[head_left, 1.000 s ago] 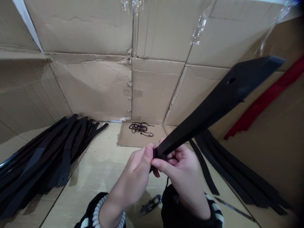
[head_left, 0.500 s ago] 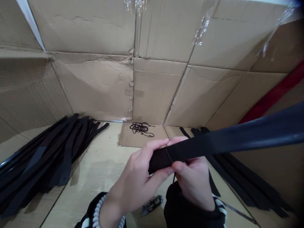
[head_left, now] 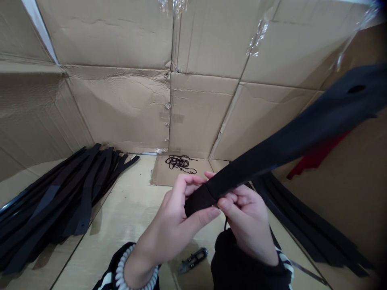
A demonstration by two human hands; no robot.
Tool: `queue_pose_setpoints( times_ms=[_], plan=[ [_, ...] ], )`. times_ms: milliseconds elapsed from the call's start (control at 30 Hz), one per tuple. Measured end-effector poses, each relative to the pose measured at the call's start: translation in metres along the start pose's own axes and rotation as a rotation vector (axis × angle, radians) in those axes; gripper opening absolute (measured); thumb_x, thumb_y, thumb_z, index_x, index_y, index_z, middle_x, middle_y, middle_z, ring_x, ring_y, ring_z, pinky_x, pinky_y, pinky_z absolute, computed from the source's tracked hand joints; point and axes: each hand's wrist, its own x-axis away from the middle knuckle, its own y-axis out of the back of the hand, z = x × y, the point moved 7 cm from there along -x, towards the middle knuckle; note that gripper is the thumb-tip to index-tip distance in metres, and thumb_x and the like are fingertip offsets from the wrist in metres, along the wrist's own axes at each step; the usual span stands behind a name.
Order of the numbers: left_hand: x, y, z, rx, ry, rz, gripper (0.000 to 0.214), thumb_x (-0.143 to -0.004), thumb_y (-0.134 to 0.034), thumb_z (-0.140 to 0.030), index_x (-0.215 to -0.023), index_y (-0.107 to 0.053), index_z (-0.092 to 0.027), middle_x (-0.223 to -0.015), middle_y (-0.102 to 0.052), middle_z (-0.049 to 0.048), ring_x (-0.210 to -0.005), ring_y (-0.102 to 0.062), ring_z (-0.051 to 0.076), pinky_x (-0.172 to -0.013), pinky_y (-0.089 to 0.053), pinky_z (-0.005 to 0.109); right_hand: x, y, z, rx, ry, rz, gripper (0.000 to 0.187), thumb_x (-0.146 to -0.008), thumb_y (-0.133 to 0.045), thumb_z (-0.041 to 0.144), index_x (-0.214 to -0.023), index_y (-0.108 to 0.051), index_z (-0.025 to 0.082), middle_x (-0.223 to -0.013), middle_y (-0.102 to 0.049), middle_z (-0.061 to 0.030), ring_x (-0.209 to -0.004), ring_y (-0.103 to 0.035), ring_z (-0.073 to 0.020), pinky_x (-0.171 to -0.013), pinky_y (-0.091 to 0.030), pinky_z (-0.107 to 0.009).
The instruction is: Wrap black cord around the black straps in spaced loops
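Note:
Both of my hands hold the near end of a long black strap (head_left: 272, 148), which rises to the upper right and has a round hole near its far end. My left hand (head_left: 171, 225) pinches the thick, dark end between thumb and fingers. My right hand (head_left: 248, 225) grips the strap just beyond it, with fingers curled. A thin black cord (head_left: 225, 223) hangs down between my hands. Small black thread snips (head_left: 193, 259) lie on the table below my hands.
Stacks of black straps lie at left (head_left: 60, 193) and right (head_left: 305, 229) on a light wood table (head_left: 127, 201). A tangled black cord (head_left: 179, 162) rests on a cardboard piece (head_left: 199, 177). Cardboard walls (head_left: 121, 108) stand behind; a red strip (head_left: 317, 157) lies at right.
The strap has swung from nearly level to pointing up and right, bringing its holed end into view. My hands have turned slightly with it and stay at the same spot.

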Motion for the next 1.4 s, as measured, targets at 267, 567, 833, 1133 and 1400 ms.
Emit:
queue_pose_setpoints(
  times_ms=[267,567,833,1133,1400],
  plan=[
    [-0.008,-0.002,0.002,-0.235,0.051,0.023,0.026,-0.096,-0.043,-0.040,-0.103,-0.055,-0.019,-0.088,-0.063,0.0014,-0.081,-0.057,0.012,-0.076,-0.045,0.026,0.000,0.008,0.018,0.271,0.098,-0.296,0.010,-0.076,-0.070,0.023,-0.081,-0.064,0.019,-0.051,-0.027,0.0077,-0.044,-0.030,-0.0036,-0.041,-0.033,-0.013],
    [-0.008,-0.002,0.014,0.119,0.155,-0.108,0.034,-0.096,-0.039,-0.048,-0.096,-0.053,-0.016,-0.065,-0.054,-0.0021,-0.056,-0.048,0.008,-0.053,-0.041,0.018,-0.005,0.004,0.001,0.153,-0.026,-0.141,0.024,-0.081,-0.067,0.034,-0.097,-0.069,0.016,-0.047,-0.048,0.0042,-0.044,-0.048,-0.0095,-0.048,-0.043,-0.023],
    [-0.006,-0.006,0.021,0.312,0.241,0.026,0.034,-0.096,-0.035,-0.043,-0.086,-0.052,-0.015,-0.049,-0.050,-0.0032,-0.037,-0.040,0.005,-0.036,-0.032,0.013,-0.002,-0.023,0.007,0.009,-0.096,0.241,0.034,-0.090,-0.057,0.038,-0.114,-0.065,0.016,-0.060,-0.066,-0.0019,-0.055,-0.065,-0.0153,-0.061,-0.055,-0.029],
    [-0.005,-0.005,0.011,0.082,0.153,-0.093,0.039,-0.094,-0.041,-0.052,-0.088,-0.054,-0.016,-0.074,-0.053,-0.0013,-0.066,-0.052,0.007,-0.062,-0.046,0.016,-0.004,-0.015,0.001,-0.097,-0.111,-0.134,0.020,-0.080,-0.068,0.032,-0.087,-0.056,0.017,-0.050,-0.050,0.0059,-0.039,-0.052,-0.0100,-0.035,-0.046,-0.020],
    [-0.009,0.003,0.013,0.086,0.144,-0.189,0.044,-0.094,-0.040,-0.053,-0.075,-0.052,-0.015,-0.055,-0.054,-0.0017,-0.048,-0.051,0.007,-0.048,-0.043,0.016,-0.003,-0.026,0.000,-0.057,-0.136,0.111,0.031,-0.085,-0.063,0.035,-0.109,-0.060,0.015,-0.052,-0.056,0.0037,-0.045,-0.059,-0.0122,-0.048,-0.050,-0.023]
  ],
)
